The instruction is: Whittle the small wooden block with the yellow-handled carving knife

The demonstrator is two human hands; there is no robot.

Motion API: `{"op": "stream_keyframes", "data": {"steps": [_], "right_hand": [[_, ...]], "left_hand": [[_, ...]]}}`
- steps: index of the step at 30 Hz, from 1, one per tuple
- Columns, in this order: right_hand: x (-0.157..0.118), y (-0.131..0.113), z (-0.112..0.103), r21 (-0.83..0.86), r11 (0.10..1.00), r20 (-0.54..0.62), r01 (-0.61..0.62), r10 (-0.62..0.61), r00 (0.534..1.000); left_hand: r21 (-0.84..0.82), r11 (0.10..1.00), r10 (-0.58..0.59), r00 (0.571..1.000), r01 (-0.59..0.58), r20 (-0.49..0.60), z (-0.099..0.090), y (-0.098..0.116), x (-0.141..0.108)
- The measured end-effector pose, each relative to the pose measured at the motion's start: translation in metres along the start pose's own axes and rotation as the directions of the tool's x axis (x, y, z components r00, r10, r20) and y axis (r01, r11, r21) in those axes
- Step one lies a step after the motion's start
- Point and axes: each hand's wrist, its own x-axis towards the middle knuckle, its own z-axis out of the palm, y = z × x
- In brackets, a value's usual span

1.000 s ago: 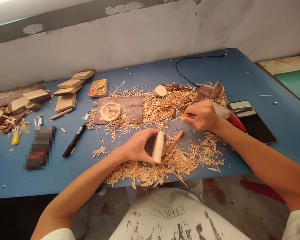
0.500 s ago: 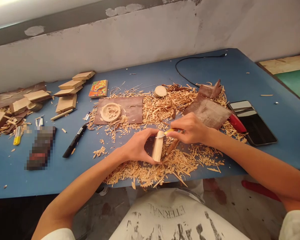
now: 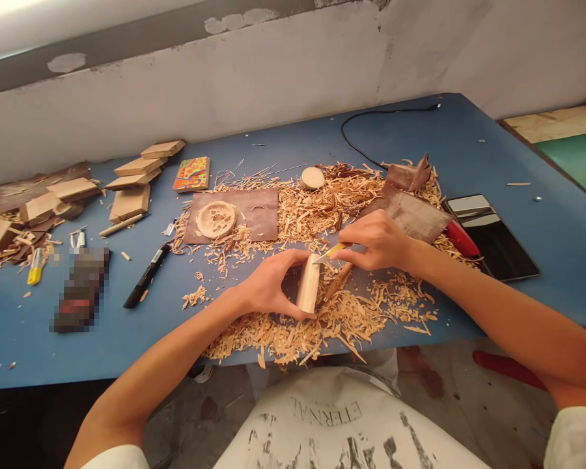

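Observation:
My left hand (image 3: 273, 284) grips a pale wooden block (image 3: 308, 286) on edge, thumb at the near end and fingers at the far end. Closed around a yellow-handled craft knife (image 3: 335, 250) is my right hand (image 3: 377, 240), just right of the block. The knife's thin blade points left and meets the block's upper end. Beneath both hands lie heaped wood shavings (image 3: 293, 339). A brown stick-like piece (image 3: 338, 281) rests on them, beside the block. Beyond the left hand, a carved round wooden disc (image 3: 217, 219) lies on brown sandpaper (image 3: 264, 212).
Wooden blocks (image 3: 129, 202) are stacked at the back left. A black marker (image 3: 146, 276) and a pixelated dark object (image 3: 81, 290) lie to the left. On the right are a phone (image 3: 498, 241), a red-handled item (image 3: 463, 239) and folded sandpaper (image 3: 415, 212). A black cable (image 3: 351, 140) curves behind.
My right hand has moved slightly up and right, tilting the knife so its handle sits higher. The left hand and the block stay almost in place.

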Motion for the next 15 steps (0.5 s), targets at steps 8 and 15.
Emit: {"op": "stream_keyframes", "data": {"steps": [8, 15], "right_hand": [[-0.002, 0.018, -0.007, -0.132, 0.991, -0.025, -0.013, 0.010, 1.000], [-0.009, 0.033, -0.019, -0.148, 0.967, -0.105, -0.209, 0.195, 0.975]], "left_hand": [[-0.025, 1.000, 0.018, 1.000, -0.018, 0.013, -0.001, 0.000, -0.001], [0.035, 0.999, 0.038, 0.998, -0.039, 0.042, 0.001, -0.002, -0.002]]}}
